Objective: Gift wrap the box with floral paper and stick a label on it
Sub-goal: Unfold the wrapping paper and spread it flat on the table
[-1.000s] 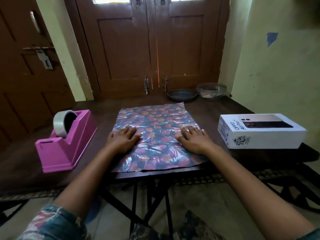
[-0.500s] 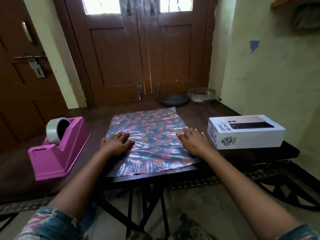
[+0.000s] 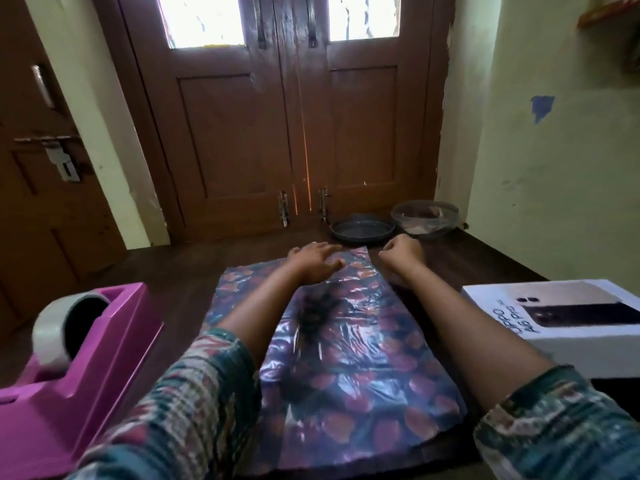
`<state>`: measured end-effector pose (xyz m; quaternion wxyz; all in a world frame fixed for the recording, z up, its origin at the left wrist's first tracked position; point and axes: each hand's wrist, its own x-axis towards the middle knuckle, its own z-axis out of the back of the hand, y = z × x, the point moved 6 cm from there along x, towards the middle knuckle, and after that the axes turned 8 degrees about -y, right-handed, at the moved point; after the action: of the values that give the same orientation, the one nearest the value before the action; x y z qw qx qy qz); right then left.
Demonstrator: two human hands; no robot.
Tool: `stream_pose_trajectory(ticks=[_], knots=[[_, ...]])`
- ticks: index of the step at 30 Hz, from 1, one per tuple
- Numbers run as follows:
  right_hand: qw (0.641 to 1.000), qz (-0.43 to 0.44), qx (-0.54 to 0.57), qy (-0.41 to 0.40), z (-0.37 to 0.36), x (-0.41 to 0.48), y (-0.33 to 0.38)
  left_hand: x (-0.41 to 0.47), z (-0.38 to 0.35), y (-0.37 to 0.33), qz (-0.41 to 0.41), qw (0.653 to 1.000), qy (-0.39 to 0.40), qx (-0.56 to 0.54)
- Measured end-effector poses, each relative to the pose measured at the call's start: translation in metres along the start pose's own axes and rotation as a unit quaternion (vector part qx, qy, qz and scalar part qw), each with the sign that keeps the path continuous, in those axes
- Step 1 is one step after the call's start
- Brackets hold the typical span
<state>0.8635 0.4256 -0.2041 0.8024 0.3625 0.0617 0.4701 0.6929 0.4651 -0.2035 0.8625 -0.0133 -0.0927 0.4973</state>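
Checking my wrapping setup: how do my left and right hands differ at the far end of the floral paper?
The left hand has fingers stretched out; the right hand has fingers curled. The left hand lies on the far edge of the floral paper; the right hand is beside its far right corner, and whether it grips the paper is unclear. Both reach to the sheet's far end.

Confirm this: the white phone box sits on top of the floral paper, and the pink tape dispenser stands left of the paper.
Not right. In the head view the white phone box sits on the table to the right of the floral paper, not on it. The pink tape dispenser does stand left of the paper.
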Motion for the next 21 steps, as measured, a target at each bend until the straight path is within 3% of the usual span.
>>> stream_pose_trajectory(ticks=[4, 8, 15, 21], knots=[[0.999, -0.038, -0.034, 0.017, -0.030, 0.036, 0.000, 0.017, -0.048, 0.007, -0.026, 0.995, 0.091, -0.012], [0.993, -0.073, -0.068, 0.058, -0.049, 0.054, 0.005, 0.018, -0.062, 0.013, -0.030, 0.999, 0.038, -0.007], [0.981, -0.140, -0.073, 0.117, -0.059, 0.076, 0.005, 0.018, -0.061, 0.014, -0.035, 0.999, 0.035, -0.011], [0.979, -0.092, -0.150, 0.101, -0.063, 0.076, 0.010, 0.015, -0.060, 0.012, -0.038, 0.999, 0.038, -0.012]])
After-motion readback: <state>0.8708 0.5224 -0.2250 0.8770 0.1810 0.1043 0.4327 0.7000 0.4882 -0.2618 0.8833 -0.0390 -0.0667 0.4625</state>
